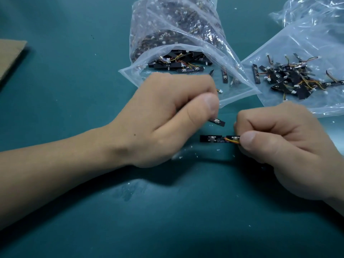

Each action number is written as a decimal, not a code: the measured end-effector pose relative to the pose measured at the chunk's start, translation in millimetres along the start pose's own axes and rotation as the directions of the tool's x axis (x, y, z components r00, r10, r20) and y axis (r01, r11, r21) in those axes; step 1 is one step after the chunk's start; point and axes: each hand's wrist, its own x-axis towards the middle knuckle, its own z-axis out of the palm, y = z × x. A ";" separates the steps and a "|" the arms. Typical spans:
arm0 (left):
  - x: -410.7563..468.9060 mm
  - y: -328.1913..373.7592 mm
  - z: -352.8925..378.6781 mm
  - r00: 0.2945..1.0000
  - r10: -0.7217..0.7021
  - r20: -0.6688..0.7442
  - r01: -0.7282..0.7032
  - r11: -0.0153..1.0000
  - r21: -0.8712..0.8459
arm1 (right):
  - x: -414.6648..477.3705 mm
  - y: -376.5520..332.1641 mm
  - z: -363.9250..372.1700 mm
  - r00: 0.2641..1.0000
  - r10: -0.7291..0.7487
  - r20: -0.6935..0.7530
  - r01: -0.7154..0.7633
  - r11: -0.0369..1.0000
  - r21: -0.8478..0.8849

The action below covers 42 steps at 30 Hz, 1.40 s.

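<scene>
Fingers clamped, left hand (pixel 167 116) pinches a strip (pixel 218 122) and right hand (pixel 283 146) a wired strip (pixel 212 139) above the middle of the table (pixel 65 81), bags (pixel 176 34) lying toward its far edge.

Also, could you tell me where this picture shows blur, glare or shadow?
Head view: the left hand blurs at its fingers; glare whitens the clear plastic bag; dark shadow pools on the teal table; the black circuit strip in the right hand looks sharp.

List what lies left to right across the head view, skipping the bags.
cardboard → left hand, pinching a short strip → long strip → right hand, pinching the long strip's wired end
</scene>
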 end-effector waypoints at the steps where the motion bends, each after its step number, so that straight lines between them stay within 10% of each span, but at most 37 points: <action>1: 1.0 -1.9 0.0 0.998 -0.019 -0.064 0.019 1.000 -0.004 | 0.1 3.3 0.1 0.999 0.008 -0.044 -0.005 0.998 0.055; 6: 6.6 -9.8 4.0 0.967 -0.191 -0.170 0.208 0.974 0.086 | 6.1 11.7 -6.9 0.914 0.145 -0.379 0.022 0.914 0.405; 13: 2.8 -12.2 11.6 0.985 -0.170 -0.035 0.168 0.875 0.454 | -0.7 3.9 5.9 0.972 0.065 -0.226 -0.048 0.996 0.081; 16: 3.4 -12.7 11.4 0.987 -0.156 -0.034 0.154 0.882 0.446 | -3.1 1.6 7.7 0.989 0.013 -0.149 -0.034 0.990 -0.134; 23: 5.0 -12.5 8.0 0.985 -0.068 -0.157 0.108 0.959 0.262 | 2.2 3.8 5.0 0.936 0.153 -0.318 -0.109 0.982 0.153; 30: 3.4 -12.3 7.2 0.989 0.098 -0.110 -0.068 0.965 0.254 | 2.5 3.8 8.7 0.958 0.091 -0.271 -0.104 0.994 -0.036; 42: 5.0 -15.3 3.9 0.996 -0.085 -0.019 0.085 0.996 0.039 | 1.5 -3.7 8.4 0.947 0.054 -0.316 -0.067 0.997 -0.030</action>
